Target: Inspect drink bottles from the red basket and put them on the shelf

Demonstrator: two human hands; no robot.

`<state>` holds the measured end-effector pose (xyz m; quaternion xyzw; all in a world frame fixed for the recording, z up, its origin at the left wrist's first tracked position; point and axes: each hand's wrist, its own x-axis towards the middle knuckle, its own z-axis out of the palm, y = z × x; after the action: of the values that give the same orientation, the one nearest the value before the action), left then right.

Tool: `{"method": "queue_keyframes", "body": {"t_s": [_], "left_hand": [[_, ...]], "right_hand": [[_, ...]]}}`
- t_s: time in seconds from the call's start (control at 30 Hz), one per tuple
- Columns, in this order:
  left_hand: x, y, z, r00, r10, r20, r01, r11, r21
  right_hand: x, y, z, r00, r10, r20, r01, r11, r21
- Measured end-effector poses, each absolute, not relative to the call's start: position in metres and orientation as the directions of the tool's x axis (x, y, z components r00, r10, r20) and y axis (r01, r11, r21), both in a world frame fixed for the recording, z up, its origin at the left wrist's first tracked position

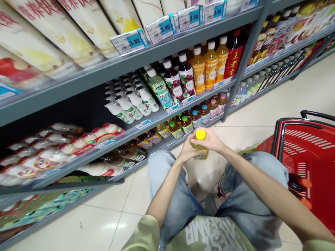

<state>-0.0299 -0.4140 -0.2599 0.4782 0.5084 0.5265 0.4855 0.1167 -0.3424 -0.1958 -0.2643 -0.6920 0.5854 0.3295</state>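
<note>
Yellow-capped bottle (201,153) is off the shelving, held upright low in front of the knees over the tiled floor. L hand (187,150) wraps its body and R hand (212,141) closes on the shoulder just below the cap, both grasping. Not on a shelf, nor in the red basket (314,139) standing near on the R. Small bottles (187,123) line the bottom shelf just beyond the hands, and the R knee (261,167) sits btw. bottle and basket.

Price tags (130,42) reading 3.90 (three alike), on shelf edge (86,78); 王老吉 on red bottle (233,57)
</note>
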Motion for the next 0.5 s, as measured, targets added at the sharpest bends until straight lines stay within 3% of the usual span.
{"method": "queue_keyframes", "body": {"t_s": [0.1,0.23,0.37,0.5], "left_hand": [[-0.045,-0.415,-0.259,-0.150,0.983,0.103,0.191,-0.073,0.979],[-0.065,-0.425,-0.256,-0.279,0.957,0.078,0.376,0.034,0.926],[-0.083,-0.443,-0.267,-0.367,0.930,-0.003,0.424,0.170,0.890],[-0.104,-0.464,-0.297,-0.497,0.863,-0.091,0.345,0.292,0.892]], "right_hand": [[0.100,-0.343,-0.201,-0.692,0.690,0.211,0.001,0.294,-0.956],[0.072,-0.349,-0.212,-0.728,0.658,0.195,0.162,0.441,-0.883],[0.044,-0.358,-0.229,-0.782,0.611,0.124,0.210,0.445,-0.871],[0.028,-0.365,-0.244,-0.807,0.589,0.047,0.264,0.431,-0.863]]}}
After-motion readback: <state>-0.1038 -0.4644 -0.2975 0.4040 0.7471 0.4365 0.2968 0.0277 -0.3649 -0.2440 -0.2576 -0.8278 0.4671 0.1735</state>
